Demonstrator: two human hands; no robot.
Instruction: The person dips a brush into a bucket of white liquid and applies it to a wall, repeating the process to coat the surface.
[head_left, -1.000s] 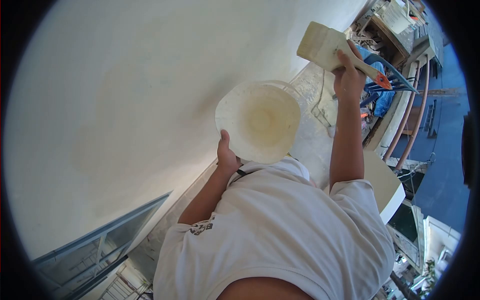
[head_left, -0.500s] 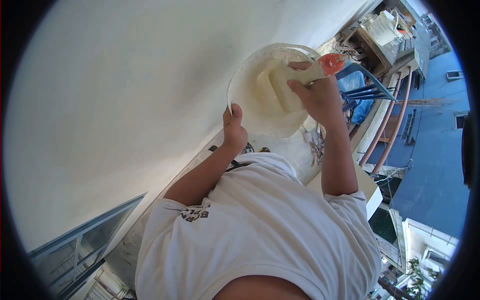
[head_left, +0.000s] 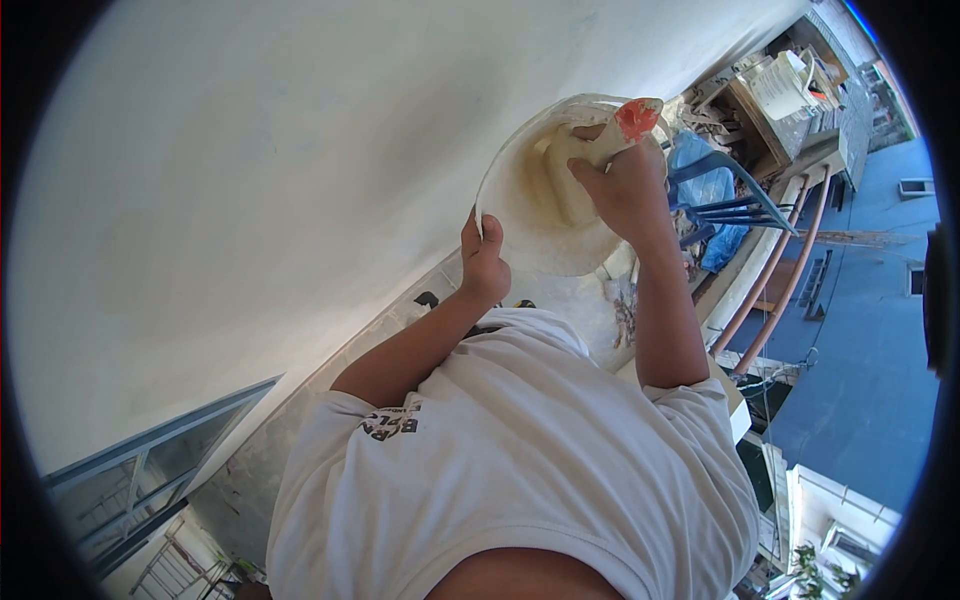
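My left hand [head_left: 486,266] grips the near-left rim of a round white bucket [head_left: 500,190], thumb on the inside and fingers outside. A pale liquid coating covers the bucket's inner walls. In my right hand [head_left: 632,195] is a wide paintbrush [head_left: 610,145] with a red-ended handle, the fingers closed round its handle. The brush's broad head is inside the bucket, slanted toward the inner wall; its lower end blends with the pale coating and is hard to make out.
A smooth whitish wall [head_left: 270,180] runs close along the left. To the right stand a blue plastic chair [head_left: 735,190], another white bucket [head_left: 782,88] on a wooden box, and reddish railing pipes [head_left: 775,280]. A blue-framed window [head_left: 150,455] is at lower left.
The brush has shifted left and lower within the bucket, with my right hand following. My left hand and the bucket appear slightly farther right in the view, which has also shifted.
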